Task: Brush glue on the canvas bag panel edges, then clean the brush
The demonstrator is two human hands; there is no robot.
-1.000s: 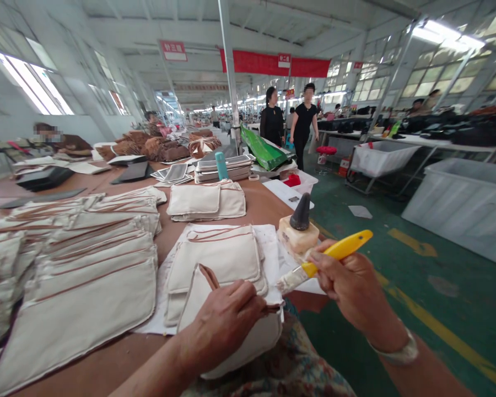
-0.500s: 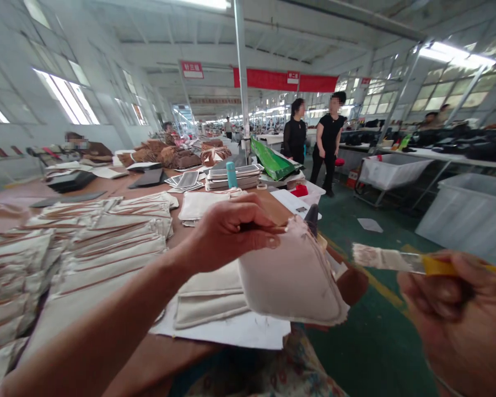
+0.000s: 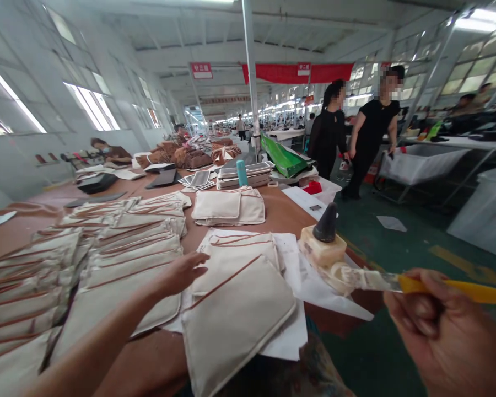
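My right hand (image 3: 442,336) is closed around a yellow-handled brush (image 3: 400,282). Its white bristles reach left to a glue pot (image 3: 321,248) with a dark cone-shaped cap at the table's right edge. My left hand (image 3: 181,272) lies open, fingers stretched out, on the left corner of a cream canvas pouch (image 3: 235,317) with a brown trim line. That pouch lies flat on white paper (image 3: 287,342) at the table's near edge, overlapping another cream pouch (image 3: 240,256) behind it.
Several cream pouches lie in overlapping rows (image 3: 107,259) across the brown table (image 3: 281,212) to the left. A teal bottle (image 3: 242,173) and stacked trays stand further back. Two people in black (image 3: 355,143) walk in the green-floored aisle on the right, beside white bins (image 3: 417,165).
My left hand has laid the lifted pouch flat on the paper and opened beside it. My right hand has brought the brush tip to the glue pot. The two people have walked closer.
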